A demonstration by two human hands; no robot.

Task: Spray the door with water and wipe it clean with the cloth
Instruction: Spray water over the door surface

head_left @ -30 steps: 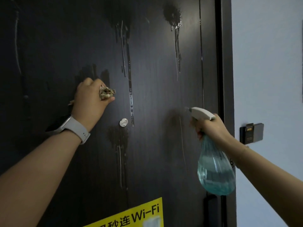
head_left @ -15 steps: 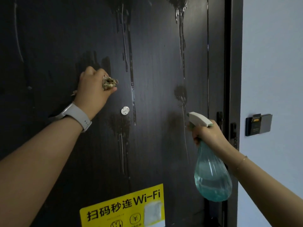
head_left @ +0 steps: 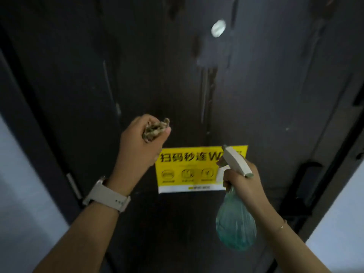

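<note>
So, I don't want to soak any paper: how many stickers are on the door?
1. A yellow sticker sits on the lower door, below the peephole, partly behind the spray bottle. Others may lie out of view.

A yellow Wi-Fi sticker (head_left: pixel 189 170) with black Chinese characters and a white bottom strip, a round silver peephole (head_left: pixel 218 28) above it, a black door handle (head_left: pixel 304 186) at right, pale walls (head_left: pixel 21 194) either side
</note>
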